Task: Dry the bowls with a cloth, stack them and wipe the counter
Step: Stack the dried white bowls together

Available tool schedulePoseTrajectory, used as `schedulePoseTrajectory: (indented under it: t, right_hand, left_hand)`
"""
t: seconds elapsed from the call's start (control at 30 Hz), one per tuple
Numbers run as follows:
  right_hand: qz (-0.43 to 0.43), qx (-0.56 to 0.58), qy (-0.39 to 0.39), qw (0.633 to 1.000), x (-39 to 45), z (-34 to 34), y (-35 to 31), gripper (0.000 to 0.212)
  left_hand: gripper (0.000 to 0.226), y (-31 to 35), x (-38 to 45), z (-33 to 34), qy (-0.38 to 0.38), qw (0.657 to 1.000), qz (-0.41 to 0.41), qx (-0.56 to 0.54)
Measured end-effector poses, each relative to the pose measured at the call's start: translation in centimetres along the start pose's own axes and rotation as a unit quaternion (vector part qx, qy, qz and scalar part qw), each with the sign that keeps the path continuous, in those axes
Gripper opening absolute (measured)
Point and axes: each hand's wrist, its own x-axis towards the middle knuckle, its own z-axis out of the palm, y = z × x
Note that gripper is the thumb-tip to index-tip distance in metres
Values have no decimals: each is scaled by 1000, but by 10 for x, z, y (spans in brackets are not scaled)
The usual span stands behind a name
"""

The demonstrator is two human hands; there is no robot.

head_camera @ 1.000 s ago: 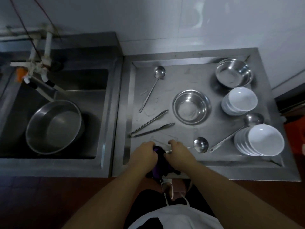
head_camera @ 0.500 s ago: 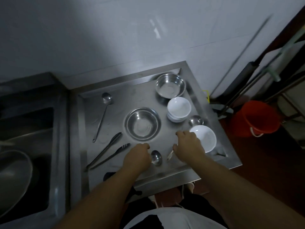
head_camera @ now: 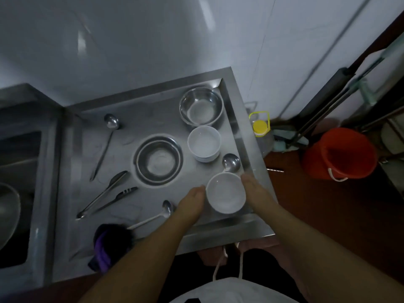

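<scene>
We find no readable writing or brand on anything here. On the steel desk [head_camera: 91, 215], near its front right corner, stands a stack of white bowls [head_camera: 225, 196], the top one holding nothing. Our left hand [head_camera: 190, 204] and right hand [head_camera: 255, 193] touch its two sides; whether each grip curls round the stack or lies flat against it, we cannot tell. A second stack of white bowls [head_camera: 204, 142] sits by the right edge, a steel bowl [head_camera: 201, 108] in the back right corner, another steel bowl [head_camera: 158, 160] at the middle; all look empty. The dark purple cloth [head_camera: 110, 243] lies at the front edge. A red bucket [head_camera: 341, 154] stands on the floor.
</scene>
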Motion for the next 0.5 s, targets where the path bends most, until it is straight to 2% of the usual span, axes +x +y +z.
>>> schedulePoseTrajectory:
  t: [0.07,0.1,0.2,0.3,0.4,0.5]
  right_hand:
    - [43,48,-21,998,4,5,7,57]
    - [60,66,-28,996,6,8,9,65]
    - [104,140,-32,984,14,17,16,94]
    - [138,195,-30,970,20,22,21,82]
    - [156,246,-50,955,23,23,24,63]
    - [157,240,-45,957,26,27,28,74]
  left_hand:
    - [86,-3,2,14,-6,995,-49,-82]
    - [88,-5,4,19,-12,992,-61,-110]
    - [70,-9,8,33,-18,982,-70,-173]
    - [49,-10,7,43,-15,980,-56,-193]
    - [42,-9,5,50,-24,974,-43,-222]
    - [42,-12,9,56,-13,967,-30,-253]
